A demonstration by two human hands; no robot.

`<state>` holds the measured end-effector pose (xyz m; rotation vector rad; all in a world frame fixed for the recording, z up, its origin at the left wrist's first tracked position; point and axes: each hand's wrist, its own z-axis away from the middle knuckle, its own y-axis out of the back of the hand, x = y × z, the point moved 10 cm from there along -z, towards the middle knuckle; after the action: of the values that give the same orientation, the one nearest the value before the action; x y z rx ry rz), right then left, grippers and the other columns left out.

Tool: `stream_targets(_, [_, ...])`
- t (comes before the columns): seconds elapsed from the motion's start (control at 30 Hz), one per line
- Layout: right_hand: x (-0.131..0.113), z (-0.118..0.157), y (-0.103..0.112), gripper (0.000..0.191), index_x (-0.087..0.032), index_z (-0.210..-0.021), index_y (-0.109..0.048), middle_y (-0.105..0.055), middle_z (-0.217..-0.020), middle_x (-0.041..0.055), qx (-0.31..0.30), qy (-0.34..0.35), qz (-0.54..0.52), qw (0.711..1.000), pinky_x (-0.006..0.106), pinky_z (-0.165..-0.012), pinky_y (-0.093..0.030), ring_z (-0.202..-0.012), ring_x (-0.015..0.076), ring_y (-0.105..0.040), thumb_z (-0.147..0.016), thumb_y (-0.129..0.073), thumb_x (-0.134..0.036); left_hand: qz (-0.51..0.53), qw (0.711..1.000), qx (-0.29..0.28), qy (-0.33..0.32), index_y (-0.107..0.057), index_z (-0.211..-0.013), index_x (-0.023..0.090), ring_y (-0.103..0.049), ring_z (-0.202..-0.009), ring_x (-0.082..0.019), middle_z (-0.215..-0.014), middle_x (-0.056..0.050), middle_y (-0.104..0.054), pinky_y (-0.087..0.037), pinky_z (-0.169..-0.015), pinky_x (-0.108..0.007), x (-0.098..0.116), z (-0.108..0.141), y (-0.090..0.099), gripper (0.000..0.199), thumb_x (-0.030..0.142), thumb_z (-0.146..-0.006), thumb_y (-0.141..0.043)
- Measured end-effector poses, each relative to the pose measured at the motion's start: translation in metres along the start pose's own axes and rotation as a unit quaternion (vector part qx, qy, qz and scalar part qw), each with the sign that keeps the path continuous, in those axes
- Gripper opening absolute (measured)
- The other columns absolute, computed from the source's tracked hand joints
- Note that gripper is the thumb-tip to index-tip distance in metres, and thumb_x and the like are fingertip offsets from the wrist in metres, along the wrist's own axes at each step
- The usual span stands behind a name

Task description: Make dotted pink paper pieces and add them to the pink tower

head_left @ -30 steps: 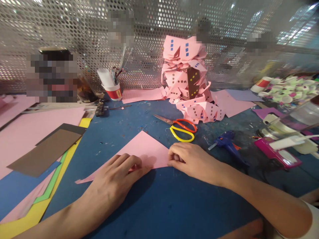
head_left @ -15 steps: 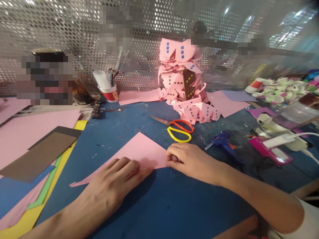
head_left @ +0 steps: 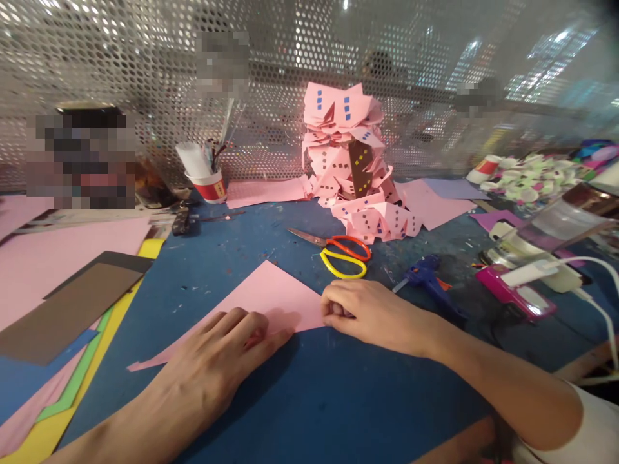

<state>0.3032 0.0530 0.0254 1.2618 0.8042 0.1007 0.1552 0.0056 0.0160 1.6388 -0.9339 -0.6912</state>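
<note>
Though my view has shifted, one pink sheet (head_left: 283,296) stays put, work holding steady: left hand (head_left: 215,354) laid across, grip unclear; right hand (head_left: 362,316) pinching its corner.

left hand (head_left: 217,353) on paper (head_left: 275,293) (pink)

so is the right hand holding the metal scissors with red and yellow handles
No, the scissors lie on the blue tabletop, while the right hand touches a corner of the pink pointed paper.

Bare hands (head_left: 217,361), bare forearms (head_left: 483,370), off-white right sleeve (head_left: 592,422).
</note>
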Motion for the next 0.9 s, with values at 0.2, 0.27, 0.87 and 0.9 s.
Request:
stream_targets(0.2, [0.001,0.003,0.003,0.006,-0.022,-0.091,-0.059,-0.066,-0.091,-0.0030,-0.006,-0.003,0.004,1.000,0.025,-0.072,-0.039,-0.081,0.0121,-0.060,-0.090,-0.059,-0.016,-0.002,1.000,-0.014,0.002,-0.051,-0.140,0.028,-0.052,-0.087,-0.020,-0.102,-0.006,-0.058,-0.044,-0.078,-0.034,-0.001,0.002,-0.004,0.050,0.006,-0.097,-0.037])
stream_targets(0.27, [0.001,0.003,0.004,0.006,-0.022,-0.091,-0.059,-0.066,-0.091,-0.0033,-0.008,-0.003,0.004,1.000,0.025,-0.072,-0.039,-0.081,0.0121,-0.060,-0.091,-0.058,-0.016,0.005,1.000,-0.011,-0.001,-0.051,-0.141,0.028,-0.051,-0.087,-0.020,-0.102,-0.006,-0.057,-0.043,-0.077,-0.034,-0.001,0.002,-0.004,0.050,0.006,-0.098,-0.037])
stream_targets(0.87, [0.004,0.011,0.010,0.023,-0.022,-0.103,-0.060,-0.066,-0.106,0.0020,-0.063,0.008,0.034,0.997,0.028,-0.081,-0.043,-0.091,0.0159,-0.062,-0.089,-0.049,-0.008,0.007,0.999,0.038,-0.012,-0.058,-0.133,0.028,-0.054,-0.085,-0.018,-0.098,-0.004,-0.057,-0.044,-0.078,-0.029,0.000,0.000,0.006,0.048,0.006,-0.098,-0.033])
stream_targets(0.9, [0.004,0.011,0.009,0.024,-0.023,-0.104,-0.059,-0.066,-0.108,0.0023,-0.066,0.011,0.032,0.997,0.029,-0.082,-0.044,-0.092,0.0163,-0.062,-0.089,-0.049,-0.007,0.005,0.999,0.040,-0.012,-0.058,-0.133,0.028,-0.054,-0.084,-0.018,-0.097,-0.004,-0.057,-0.044,-0.078,-0.029,0.000,-0.001,0.007,0.049,0.005,-0.098,-0.033])
